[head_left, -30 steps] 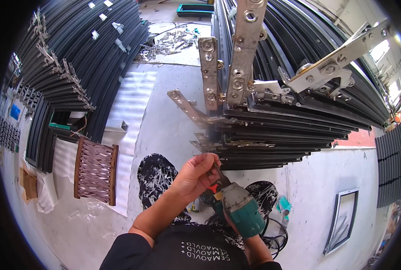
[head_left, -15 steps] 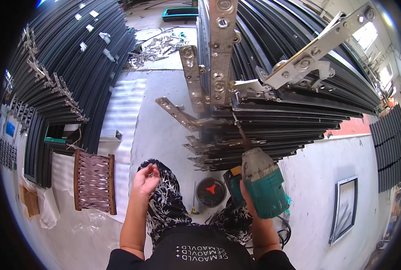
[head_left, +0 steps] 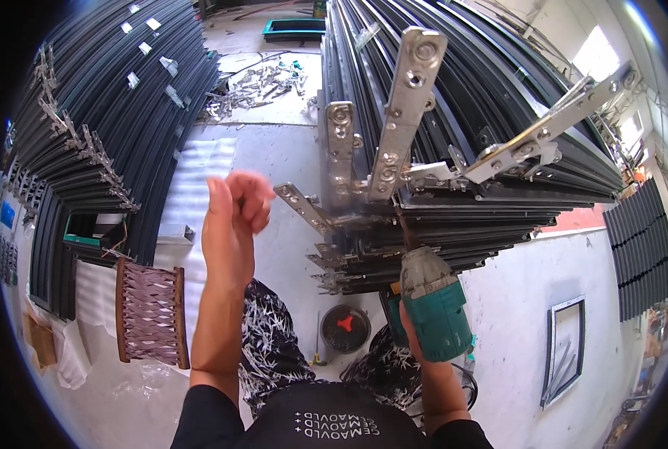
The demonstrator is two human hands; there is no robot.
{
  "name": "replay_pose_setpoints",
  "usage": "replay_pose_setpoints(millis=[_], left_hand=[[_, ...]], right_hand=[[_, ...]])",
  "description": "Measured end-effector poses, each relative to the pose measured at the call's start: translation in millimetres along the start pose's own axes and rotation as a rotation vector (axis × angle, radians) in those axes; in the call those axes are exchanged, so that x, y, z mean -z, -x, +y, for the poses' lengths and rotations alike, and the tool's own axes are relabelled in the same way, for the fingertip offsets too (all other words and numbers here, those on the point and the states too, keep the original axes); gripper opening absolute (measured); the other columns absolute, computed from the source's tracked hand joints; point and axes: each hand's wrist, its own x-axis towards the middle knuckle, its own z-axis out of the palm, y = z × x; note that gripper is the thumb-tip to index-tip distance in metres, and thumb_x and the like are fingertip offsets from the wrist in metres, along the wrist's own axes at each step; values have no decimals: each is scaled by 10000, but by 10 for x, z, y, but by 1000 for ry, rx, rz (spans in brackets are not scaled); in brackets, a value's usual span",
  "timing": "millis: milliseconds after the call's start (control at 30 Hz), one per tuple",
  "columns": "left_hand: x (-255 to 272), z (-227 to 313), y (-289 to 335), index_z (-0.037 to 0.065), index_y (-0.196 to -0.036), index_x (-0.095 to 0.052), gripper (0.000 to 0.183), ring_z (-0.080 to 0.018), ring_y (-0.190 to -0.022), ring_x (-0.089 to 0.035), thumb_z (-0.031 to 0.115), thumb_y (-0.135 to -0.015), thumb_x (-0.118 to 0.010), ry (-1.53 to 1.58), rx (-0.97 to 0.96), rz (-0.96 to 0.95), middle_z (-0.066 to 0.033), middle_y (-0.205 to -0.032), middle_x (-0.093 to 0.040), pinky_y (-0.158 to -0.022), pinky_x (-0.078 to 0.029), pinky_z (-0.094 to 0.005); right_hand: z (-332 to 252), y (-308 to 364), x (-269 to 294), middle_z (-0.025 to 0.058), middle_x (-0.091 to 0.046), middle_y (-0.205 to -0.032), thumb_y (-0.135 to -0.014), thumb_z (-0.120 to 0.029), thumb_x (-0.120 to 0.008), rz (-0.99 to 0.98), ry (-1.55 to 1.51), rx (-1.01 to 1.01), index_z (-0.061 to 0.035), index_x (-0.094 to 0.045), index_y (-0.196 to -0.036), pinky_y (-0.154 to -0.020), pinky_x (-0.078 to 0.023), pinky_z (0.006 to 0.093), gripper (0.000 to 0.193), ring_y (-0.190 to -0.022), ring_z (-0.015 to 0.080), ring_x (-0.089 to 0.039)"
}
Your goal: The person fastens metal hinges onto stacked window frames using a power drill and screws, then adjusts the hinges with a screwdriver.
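Note:
My right hand (head_left: 412, 334) is wrapped round a green cordless impact driver (head_left: 437, 314) with a worn grey nose; the tool body hides most of the fingers. Its long bit (head_left: 404, 224) points away from me, toward the ends of stacked black frames (head_left: 454, 212). Silver hinge arms (head_left: 400, 112) with round rivets stick out from these frames. Left of the hinge arms, my left hand (head_left: 238, 206) is raised in the air, thumb up and fingers curled in. Those fingers are slightly blurred, and anything inside them is hidden.
Another tall stack of black frames (head_left: 117, 67) leans at the left, beside a woven-strap stool (head_left: 151, 313). A round dark container (head_left: 345, 329) sits on the floor between my knees. Metal scraps (head_left: 263, 90) lie farther off. At right, a small frame (head_left: 550, 352) lies on the floor.
My left hand has risen from near my thigh, up and forward toward the hinge arms. The impact driver stays almost in place, while the whole view has shifted slightly.

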Motion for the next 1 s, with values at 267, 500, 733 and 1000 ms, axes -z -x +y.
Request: replay_pose_setpoints(millis=[267,500,733,1000], left_hand=[[-184,224,-845,-33,-1127,-562,802,-58,-646,-359,680,-762,-607,-234,44,-722,40,-678,-410,-555,-272,-215],[-560,10,-1017,43,-747,-603,204,-89,-554,-470,205,-823,-701,-200,-205,-1048,10,-645,-541,-491,-367,-272],[-724,-311,-1011,8,-644,-517,142,-177,-501,-453,-4,-769,-581,66,-430,-888,-61,-596,-485,-459,-341,-300],[-958,-339,-1057,21,-603,-480,568,-158,-456,-390,441,-951,-318,639,-398,-799,-45,-560,-447,-439,-302,-290]], right_hand=[[-492,-254,152,99,-626,-1134,-813,-53,-702,-85,-38,-187,-18,-578,-1183,-878,-474,332,391,-1038,225,-602],[-599,-270,119,106,-631,-1127,-786,-64,-723,-72,81,-186,-43,-589,-1176,-874,-474,353,413,-1034,239,-604],[-813,-311,31,120,-633,-1122,-771,-91,-723,-80,303,-249,-63,-619,-1157,-895,-462,383,401,-1042,284,-602],[-1020,-506,105,121,-654,-1064,-759,-57,-733,-121,173,-277,-38,-633,-1120,-843,-483,374,375,-971,279,-631]])
